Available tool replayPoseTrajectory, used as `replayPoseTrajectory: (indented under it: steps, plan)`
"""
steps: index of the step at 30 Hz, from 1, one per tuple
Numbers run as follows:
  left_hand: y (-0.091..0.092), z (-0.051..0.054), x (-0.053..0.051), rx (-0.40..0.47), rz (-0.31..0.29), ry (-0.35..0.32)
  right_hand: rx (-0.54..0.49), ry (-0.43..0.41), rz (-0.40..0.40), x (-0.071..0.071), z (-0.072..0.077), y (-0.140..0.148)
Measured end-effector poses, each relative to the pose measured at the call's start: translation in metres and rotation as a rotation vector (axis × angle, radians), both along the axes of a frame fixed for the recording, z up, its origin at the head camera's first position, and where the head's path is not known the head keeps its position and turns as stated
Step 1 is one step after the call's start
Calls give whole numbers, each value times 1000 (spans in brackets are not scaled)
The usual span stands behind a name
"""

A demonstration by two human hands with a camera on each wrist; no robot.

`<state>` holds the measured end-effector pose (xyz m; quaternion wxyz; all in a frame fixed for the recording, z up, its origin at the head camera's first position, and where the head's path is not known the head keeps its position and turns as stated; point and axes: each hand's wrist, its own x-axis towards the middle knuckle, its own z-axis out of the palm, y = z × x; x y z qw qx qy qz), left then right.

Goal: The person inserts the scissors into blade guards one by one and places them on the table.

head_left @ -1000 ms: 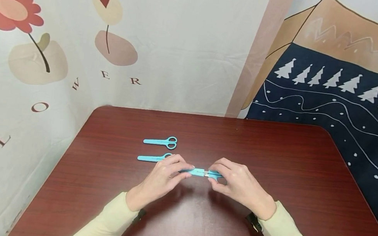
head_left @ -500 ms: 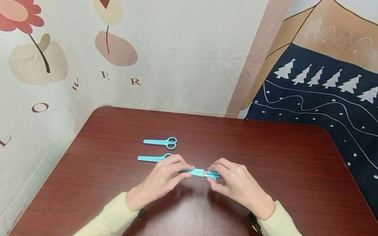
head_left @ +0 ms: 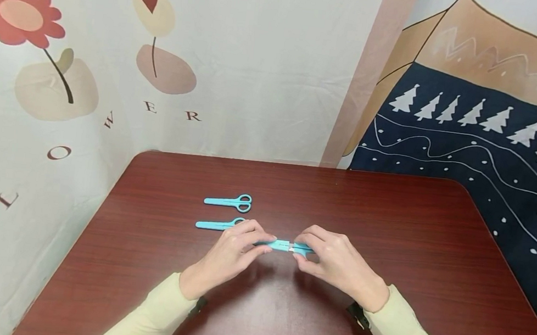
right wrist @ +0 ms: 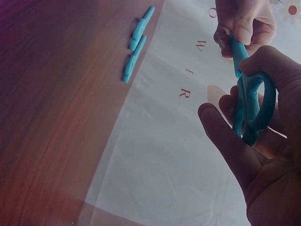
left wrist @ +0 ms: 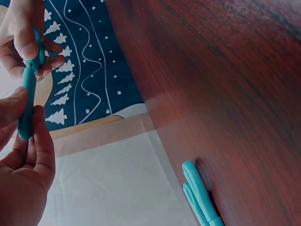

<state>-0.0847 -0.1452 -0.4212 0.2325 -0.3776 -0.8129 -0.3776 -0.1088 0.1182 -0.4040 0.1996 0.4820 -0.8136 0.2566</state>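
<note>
My left hand (head_left: 238, 245) pinches the light-blue sheath (head_left: 281, 245) of a pair of scissors, thumb on one side and fingers on the other. By its handle loops, my right hand (head_left: 335, 257) holds the scissors (right wrist: 254, 106). A short stretch of blade shows between sheath and handle in the head view, with the rest of the blades inside the sheath. In the left wrist view the sheath (left wrist: 27, 101) lies between thumb and fingers. Both hands are raised above the table.
Two more light-blue sheathed scissors lie on the brown table (head_left: 392, 215): the farther pair (head_left: 227, 201) in full view, the nearer pair (head_left: 214, 225) partly behind my left hand. Printed cloths (head_left: 268, 79) hang along the table's back and sides.
My right hand has drifted very slightly left with the scissors, and the gap between handle and sheath looks a touch narrower. My left hand stays in place.
</note>
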Motion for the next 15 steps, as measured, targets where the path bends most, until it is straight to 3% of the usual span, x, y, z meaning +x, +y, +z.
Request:
replayPoseTrajectory:
  steps: [15]
  plan:
    - [0, 0, -1, -1, -19, 5, -1, -18, 3, 0, -2, -3]
